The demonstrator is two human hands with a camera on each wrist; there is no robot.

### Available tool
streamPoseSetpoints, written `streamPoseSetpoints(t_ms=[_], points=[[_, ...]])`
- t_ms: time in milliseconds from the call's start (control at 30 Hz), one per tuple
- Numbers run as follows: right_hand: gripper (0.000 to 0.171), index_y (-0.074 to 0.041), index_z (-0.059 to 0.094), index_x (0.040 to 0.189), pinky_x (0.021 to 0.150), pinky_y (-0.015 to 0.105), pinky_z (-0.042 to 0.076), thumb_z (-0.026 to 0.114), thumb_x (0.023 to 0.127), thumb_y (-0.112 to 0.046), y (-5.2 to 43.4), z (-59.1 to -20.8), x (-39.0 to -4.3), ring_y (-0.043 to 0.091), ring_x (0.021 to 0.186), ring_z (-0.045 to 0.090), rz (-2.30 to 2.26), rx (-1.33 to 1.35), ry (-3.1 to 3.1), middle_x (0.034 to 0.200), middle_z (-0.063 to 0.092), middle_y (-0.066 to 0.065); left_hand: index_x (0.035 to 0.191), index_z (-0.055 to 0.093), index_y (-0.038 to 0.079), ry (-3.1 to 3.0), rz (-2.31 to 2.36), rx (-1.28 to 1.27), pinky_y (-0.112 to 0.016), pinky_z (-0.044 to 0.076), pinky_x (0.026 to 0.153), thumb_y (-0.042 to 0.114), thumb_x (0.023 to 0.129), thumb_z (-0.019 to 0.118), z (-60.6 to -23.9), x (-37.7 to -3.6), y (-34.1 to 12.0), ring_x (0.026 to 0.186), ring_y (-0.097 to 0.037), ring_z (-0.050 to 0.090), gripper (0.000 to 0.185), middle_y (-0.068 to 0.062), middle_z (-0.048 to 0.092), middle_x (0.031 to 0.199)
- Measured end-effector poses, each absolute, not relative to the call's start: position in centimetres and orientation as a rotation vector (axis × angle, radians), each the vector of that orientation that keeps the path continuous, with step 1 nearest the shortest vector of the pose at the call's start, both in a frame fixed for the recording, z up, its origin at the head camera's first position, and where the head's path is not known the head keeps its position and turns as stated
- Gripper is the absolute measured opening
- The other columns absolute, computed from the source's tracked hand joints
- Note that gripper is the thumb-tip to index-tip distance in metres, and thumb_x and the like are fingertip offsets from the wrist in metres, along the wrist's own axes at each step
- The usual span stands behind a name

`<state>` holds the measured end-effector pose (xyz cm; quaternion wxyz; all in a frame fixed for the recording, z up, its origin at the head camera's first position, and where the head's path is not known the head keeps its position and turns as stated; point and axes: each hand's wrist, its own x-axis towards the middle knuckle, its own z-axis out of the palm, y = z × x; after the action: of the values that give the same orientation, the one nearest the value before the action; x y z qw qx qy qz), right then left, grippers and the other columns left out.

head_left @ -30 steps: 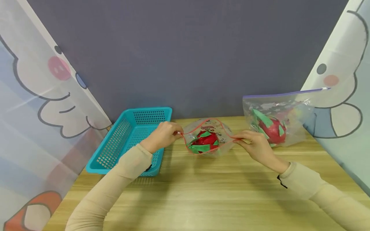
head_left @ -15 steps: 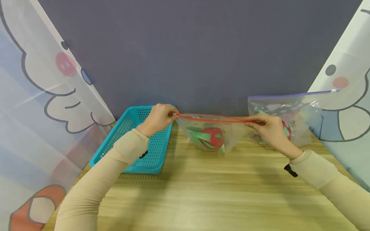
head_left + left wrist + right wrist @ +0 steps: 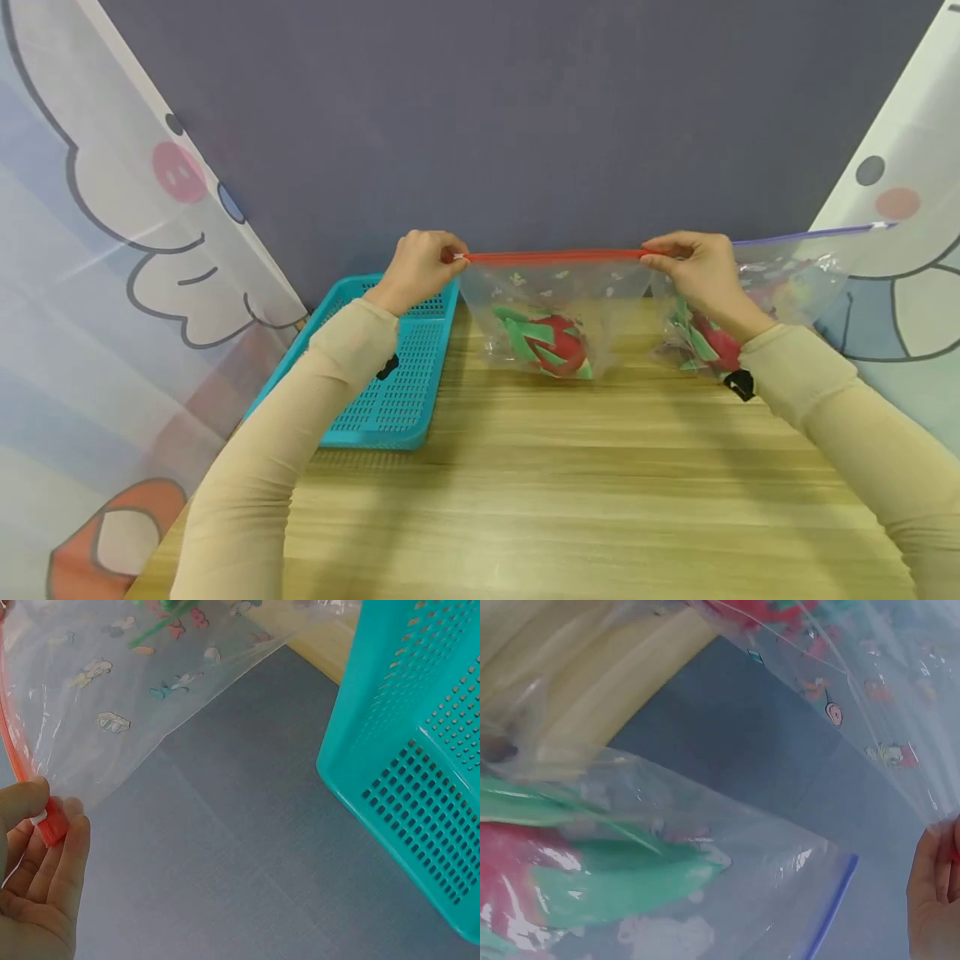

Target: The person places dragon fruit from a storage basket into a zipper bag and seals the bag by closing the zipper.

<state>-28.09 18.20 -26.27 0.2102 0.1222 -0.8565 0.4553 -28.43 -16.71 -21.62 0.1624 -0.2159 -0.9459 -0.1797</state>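
Observation:
A clear zip bag (image 3: 551,292) with a red seal strip hangs stretched between both hands above the wooden table (image 3: 570,500). Inside it lies a red and green dragon fruit toy (image 3: 551,346). My left hand (image 3: 423,268) pinches the bag's left top corner by the small slider; the left wrist view shows the red strip end (image 3: 49,825) between thumb and fingers (image 3: 56,859). My right hand (image 3: 686,265) pinches the right top corner; only its fingers (image 3: 937,889) show in the right wrist view. The seal strip runs straight and taut between the two hands.
A turquoise perforated basket (image 3: 390,392) stands at the left, under my left forearm. A second clear bag (image 3: 787,279) with a purple seal and another dragon fruit toy (image 3: 712,346) stands behind my right hand. Cartoon-printed curtains flank both sides; a grey wall is behind.
Both hands have lifted the bag off the table and pulled apart, so its open, rounded mouth is now drawn into a straight taut line. The fruit now hangs low in the bag.

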Motion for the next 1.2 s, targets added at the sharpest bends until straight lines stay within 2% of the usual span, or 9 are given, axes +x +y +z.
streamPoseSetpoints(t_ms=[133, 367, 633, 867, 933, 1100, 1200], points=[[0.035, -0.003, 0.068, 0.107, 0.055, 0.015, 0.042, 0.067, 0.083, -0.028, 18.2, -24.9, -28.9, -0.008, 0.071, 0.057, 1.287, 0.311, -2.392, 0.074, 0.061, -0.027, 0.100, 0.069, 0.008, -2.677, -0.593, -0.588, -0.030, 0.048, 0.068, 0.020, 0.088, 0.062, -20.9, -28.8, -16.7, 0.073, -0.016, 0.060, 0.018, -0.006, 0.069, 0.088], [0.039, -0.005, 0.067, 0.110, 0.057, 0.015, 0.042, 0.066, 0.083, -0.032, 18.2, -24.6, -29.8, -0.006, 0.074, 0.054, 1.295, 0.234, -2.451, 0.077, 0.062, -0.024, 0.103, 0.068, 0.008, -2.594, -0.709, -0.581, -0.029, 0.050, 0.066, 0.020, 0.088, 0.062, -21.6, -29.2, -16.8, 0.076, -0.015, 0.063, 0.020, -0.006, 0.070, 0.092], [0.034, -0.006, 0.067, 0.109, 0.046, 0.023, 0.034, 0.065, 0.085, -0.029, 18.5, -26.0, -29.7, 0.007, 0.059, 0.048, 1.242, 0.223, -2.509, 0.071, 0.058, -0.026, 0.107, 0.066, 0.009, -2.614, -0.894, -0.563, -0.030, 0.052, 0.077, 0.012, 0.087, 0.062, -23.5, -28.9, -16.6, 0.087, -0.018, 0.064, 0.021, -0.008, 0.068, 0.098], [0.035, -0.006, 0.065, 0.112, 0.053, 0.019, 0.042, 0.063, 0.086, -0.030, 19.0, -26.1, -29.0, 0.012, 0.075, 0.058, 1.244, 0.251, -2.523, 0.076, 0.060, -0.023, 0.103, 0.064, 0.010, -2.579, -1.258, -0.412, -0.032, 0.051, 0.077, 0.025, 0.088, 0.063, -24.3, -28.7, -16.8, 0.089, -0.020, 0.063, 0.021, -0.006, 0.067, 0.097], [0.036, -0.007, 0.065, 0.112, 0.054, 0.019, 0.042, 0.063, 0.086, -0.032, 19.1, -26.0, -28.9, 0.011, 0.076, 0.057, 1.223, 0.249, -2.540, 0.080, 0.063, -0.017, 0.103, 0.064, 0.009, -2.570, -1.348, -0.392, -0.032, 0.052, 0.079, 0.026, 0.089, 0.061, -24.5, -28.6, -17.0, 0.090, -0.020, 0.064, 0.022, -0.007, 0.067, 0.098], [0.036, -0.009, 0.065, 0.114, 0.056, 0.022, 0.041, 0.062, 0.087, -0.034, 19.1, -25.8, -28.6, 0.003, 0.074, 0.053, 1.104, 0.310, -2.594, 0.100, 0.067, 0.009, 0.106, 0.064, 0.008, -2.535, -1.429, -0.374, -0.030, 0.052, 0.083, 0.023, 0.090, 0.059, -25.1, -28.4, -17.4, 0.090, -0.018, 0.065, 0.022, -0.008, 0.067, 0.101], [0.036, -0.010, 0.064, 0.115, 0.061, 0.022, 0.046, 0.063, 0.086, -0.032, 18.8, -25.5, -28.4, 0.012, 0.084, 0.061, 1.061, 0.375, -2.623, 0.107, 0.065, 0.016, 0.104, 0.065, 0.007, -2.512, -1.443, -0.359, -0.030, 0.052, 0.082, 0.022, 0.090, 0.059, -25.2, -27.8, -17.3, 0.089, -0.019, 0.065, 0.021, -0.010, 0.067, 0.100]])
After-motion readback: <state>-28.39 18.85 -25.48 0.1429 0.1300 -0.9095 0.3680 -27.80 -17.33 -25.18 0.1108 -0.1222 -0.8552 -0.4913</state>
